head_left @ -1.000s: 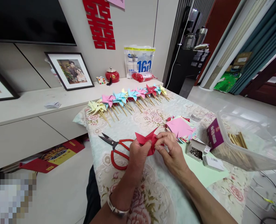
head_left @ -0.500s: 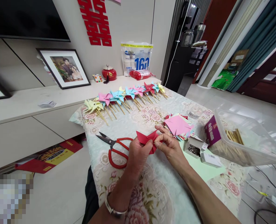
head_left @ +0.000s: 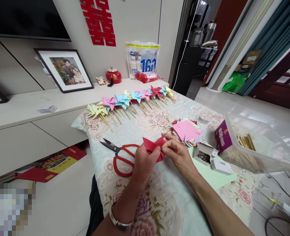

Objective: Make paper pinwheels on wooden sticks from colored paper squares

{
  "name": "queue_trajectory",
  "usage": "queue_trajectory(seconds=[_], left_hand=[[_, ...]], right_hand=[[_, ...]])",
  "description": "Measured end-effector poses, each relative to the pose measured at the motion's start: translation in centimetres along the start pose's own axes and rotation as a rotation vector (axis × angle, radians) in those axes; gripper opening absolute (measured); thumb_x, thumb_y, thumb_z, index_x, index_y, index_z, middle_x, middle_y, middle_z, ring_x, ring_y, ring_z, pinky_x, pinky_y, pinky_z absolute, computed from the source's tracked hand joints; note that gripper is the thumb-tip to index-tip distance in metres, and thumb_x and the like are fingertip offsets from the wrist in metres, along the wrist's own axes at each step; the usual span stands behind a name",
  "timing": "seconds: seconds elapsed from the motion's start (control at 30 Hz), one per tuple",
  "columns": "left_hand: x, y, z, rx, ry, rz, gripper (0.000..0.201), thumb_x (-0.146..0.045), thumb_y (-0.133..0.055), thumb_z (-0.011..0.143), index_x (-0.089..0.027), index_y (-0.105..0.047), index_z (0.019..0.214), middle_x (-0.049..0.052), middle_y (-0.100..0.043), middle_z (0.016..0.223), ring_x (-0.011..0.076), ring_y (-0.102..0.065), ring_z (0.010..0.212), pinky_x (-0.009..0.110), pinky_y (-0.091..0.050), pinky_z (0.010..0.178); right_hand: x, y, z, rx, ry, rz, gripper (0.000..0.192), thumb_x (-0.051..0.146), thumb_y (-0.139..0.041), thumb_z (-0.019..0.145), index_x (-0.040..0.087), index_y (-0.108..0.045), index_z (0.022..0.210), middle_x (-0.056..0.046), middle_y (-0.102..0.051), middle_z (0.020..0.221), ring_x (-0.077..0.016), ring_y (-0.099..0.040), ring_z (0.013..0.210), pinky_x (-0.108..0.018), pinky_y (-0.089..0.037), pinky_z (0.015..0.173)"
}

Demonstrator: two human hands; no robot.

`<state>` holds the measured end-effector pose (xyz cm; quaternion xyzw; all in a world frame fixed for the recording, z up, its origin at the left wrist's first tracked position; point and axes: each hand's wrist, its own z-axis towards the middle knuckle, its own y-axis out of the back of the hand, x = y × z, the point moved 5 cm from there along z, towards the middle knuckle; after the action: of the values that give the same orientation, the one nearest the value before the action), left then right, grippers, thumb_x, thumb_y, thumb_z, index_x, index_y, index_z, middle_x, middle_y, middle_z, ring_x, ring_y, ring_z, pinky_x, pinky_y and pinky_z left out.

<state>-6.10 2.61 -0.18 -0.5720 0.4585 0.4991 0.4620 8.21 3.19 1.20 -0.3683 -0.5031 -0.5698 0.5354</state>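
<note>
My left hand (head_left: 146, 160) grips a red paper pinwheel (head_left: 153, 144) with folded points, its thumb pressed near the centre. On the pinwheel's right side, my right hand (head_left: 175, 150) pinches the paper close to the middle; whether a small pin is between the fingertips is hidden. Left of my hands lie red-handled scissors (head_left: 120, 154) with their blades apart. Beyond my right hand sits a stack of cut paper squares (head_left: 187, 130), a pink one on top. A small open box of metal pins (head_left: 204, 154) stands to the right.
Finished pinwheels on sticks (head_left: 130, 100) lie in a row along the table's far side. A clear plastic tub with sticks (head_left: 248, 144) stands at the right edge. A roll of tape (head_left: 205, 116) and a small white box (head_left: 221, 167) are nearby. A cabinet (head_left: 17, 113) borders the table.
Both hands stay on the red pinwheel, with only slight finger movement visible. The whole view has shifted a little.
</note>
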Motion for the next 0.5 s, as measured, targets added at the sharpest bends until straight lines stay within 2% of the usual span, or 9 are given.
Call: queue_trajectory(seconds=[0.33, 0.5], left_hand=[[-0.01, 0.22, 0.13, -0.051, -0.088, 0.177, 0.017, -0.033, -0.068, 0.067, -0.015, -0.069, 0.068, -0.001, -0.064, 0.057, 0.0145, -0.054, 0.055, 0.024, -0.043, 0.054], [-0.17, 0.06, -0.01, -0.030, -0.064, 0.155, 0.020, -0.035, -0.068, 0.067, -0.015, -0.067, 0.068, -0.003, -0.061, 0.056, 0.0136, -0.052, 0.054, 0.023, -0.042, 0.052]], right_hand=[[-0.28, 0.12, 0.01, -0.017, -0.080, 0.050, 0.016, 0.035, -0.070, 0.082, 0.022, -0.068, 0.071, -0.012, -0.065, 0.125, -0.0289, -0.049, 0.134, -0.043, -0.035, 0.107], [-0.40, 0.09, -0.07, -0.030, -0.135, 0.090, 0.019, 0.038, -0.072, 0.078, 0.022, -0.067, 0.067, -0.011, -0.067, 0.119, -0.0306, -0.050, 0.128, -0.042, -0.036, 0.102]])
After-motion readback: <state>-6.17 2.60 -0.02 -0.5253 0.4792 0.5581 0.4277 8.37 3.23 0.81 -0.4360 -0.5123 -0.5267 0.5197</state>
